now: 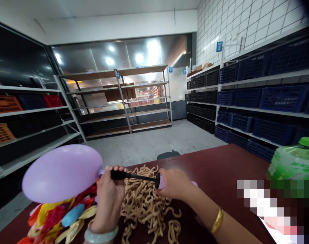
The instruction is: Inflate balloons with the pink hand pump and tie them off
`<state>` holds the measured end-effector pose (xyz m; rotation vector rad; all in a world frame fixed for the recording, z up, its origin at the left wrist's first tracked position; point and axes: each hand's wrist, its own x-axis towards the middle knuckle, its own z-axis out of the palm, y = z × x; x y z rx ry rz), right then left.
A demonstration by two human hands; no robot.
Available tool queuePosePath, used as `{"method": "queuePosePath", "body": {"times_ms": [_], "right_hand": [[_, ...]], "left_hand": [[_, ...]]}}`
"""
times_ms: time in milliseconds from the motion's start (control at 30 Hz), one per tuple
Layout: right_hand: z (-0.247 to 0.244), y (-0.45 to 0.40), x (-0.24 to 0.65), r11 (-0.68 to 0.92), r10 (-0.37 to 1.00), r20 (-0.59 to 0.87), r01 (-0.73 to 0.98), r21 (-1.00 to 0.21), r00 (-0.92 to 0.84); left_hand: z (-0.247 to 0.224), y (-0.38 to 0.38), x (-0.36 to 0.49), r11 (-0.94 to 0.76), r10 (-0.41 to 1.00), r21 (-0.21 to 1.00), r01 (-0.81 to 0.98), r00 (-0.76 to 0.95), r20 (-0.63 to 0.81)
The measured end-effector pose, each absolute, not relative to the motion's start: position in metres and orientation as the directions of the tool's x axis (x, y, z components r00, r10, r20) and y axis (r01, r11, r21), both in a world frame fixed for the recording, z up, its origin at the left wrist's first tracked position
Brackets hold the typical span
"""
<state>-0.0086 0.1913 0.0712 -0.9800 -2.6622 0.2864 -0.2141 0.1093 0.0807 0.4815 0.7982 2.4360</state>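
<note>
Head view: the left hand clasps the black end of the pump by the neck of the purple balloon toward nine o'clock, the right hand gripping its lilac end toward three, seemingly mid-inflation, the next stroke calling for a sealed neck.

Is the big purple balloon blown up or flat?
Blown up. The purple balloon bulges round and smooth, unlike the limp coloured balloons on the table.
</note>
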Motion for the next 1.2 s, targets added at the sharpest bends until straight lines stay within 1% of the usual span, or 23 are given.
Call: {"method": "queuePosePath", "body": {"times_ms": [100, 267, 367, 500, 667, 767, 867, 967, 1067, 1200], "right_hand": [[0.070, 0.196, -0.005, 0.765, 0.641, 0.218, 0.591, -0.257, -0.736], [0.067, 0.200, -0.003, 0.763, 0.646, 0.204, 0.612, -0.209, -0.735], [0.065, 0.200, -0.004, 0.759, 0.650, 0.203, 0.619, -0.199, -0.732], [0.062, 0.195, -0.008, 0.764, 0.644, 0.211, 0.606, -0.221, -0.736], [0.064, 0.188, -0.010, 0.765, 0.641, 0.182, 0.602, -0.229, -0.745], [0.065, 0.186, -0.010, 0.762, 0.645, 0.172, 0.608, -0.224, -0.745], [0.065, 0.185, -0.011, 0.756, 0.650, 0.170, 0.609, -0.239, -0.740], [0.066, 0.185, -0.013, 0.748, 0.658, 0.192, 0.604, -0.275, -0.728], [0.068, 0.187, -0.012, 0.748, 0.659, 0.212, 0.599, -0.286, -0.722], [0.072, 0.191, -0.008, 0.751, 0.658, 0.212, 0.606, -0.263, -0.723]], "left_hand": [[0.084, 0.106, -0.225, -0.699, 0.560, 0.620, -0.356, -0.812, 0.165], [0.080, 0.111, -0.212, -0.703, 0.553, 0.610, -0.365, -0.820, 0.146], [0.072, 0.116, -0.198, -0.691, 0.578, 0.611, -0.387, -0.803, 0.145], [0.057, 0.122, -0.173, -0.658, 0.628, 0.631, -0.410, -0.761, 0.161], [0.036, 0.128, -0.142, -0.566, 0.726, 0.656, -0.499, -0.679, 0.110], [0.031, 0.131, -0.135, -0.557, 0.725, 0.650, -0.518, -0.684, 0.076], [0.035, 0.131, -0.137, -0.548, 0.712, 0.668, -0.503, -0.700, 0.057], [0.045, 0.129, -0.149, -0.564, 0.708, 0.680, -0.469, -0.698, 0.105], [0.059, 0.123, -0.170, -0.613, 0.681, 0.654, -0.444, -0.716, 0.152], [0.075, 0.112, -0.205, -0.656, 0.631, 0.623, -0.426, -0.763, 0.142]]}}
